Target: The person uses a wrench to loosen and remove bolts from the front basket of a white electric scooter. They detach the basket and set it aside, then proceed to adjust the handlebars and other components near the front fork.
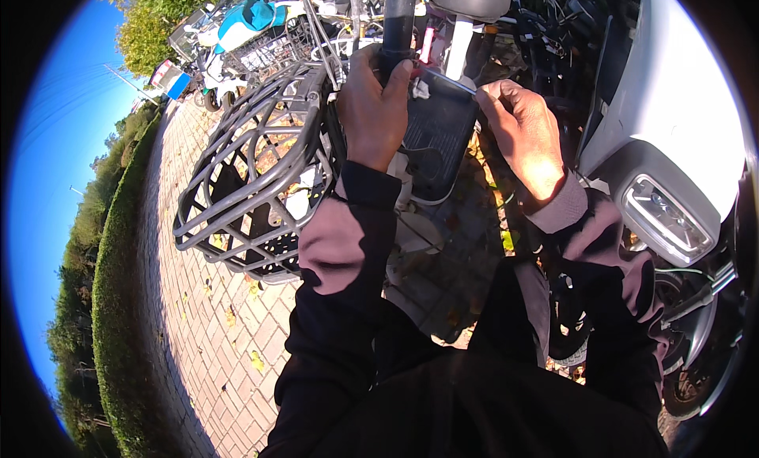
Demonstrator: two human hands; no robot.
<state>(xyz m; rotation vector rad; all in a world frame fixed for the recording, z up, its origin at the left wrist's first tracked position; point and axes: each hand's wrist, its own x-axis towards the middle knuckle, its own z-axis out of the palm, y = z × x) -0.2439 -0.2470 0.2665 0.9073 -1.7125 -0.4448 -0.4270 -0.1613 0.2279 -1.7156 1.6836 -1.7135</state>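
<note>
At the left, a black basket (pixel 245 185) stands on the paving (pixel 237 324), contents unclear through its bars. The left hand (pixel 371 110) curls its fingers around a post (pixel 398 23); the right hand (pixel 522 130) pinches a thin rod (pixel 452 81) reaching toward it.

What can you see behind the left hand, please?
A dark post rises beyond the left hand, and a dark ridged panel shows to the hand's right. Whatever lies directly behind the hand is covered and cannot be seen.
</note>
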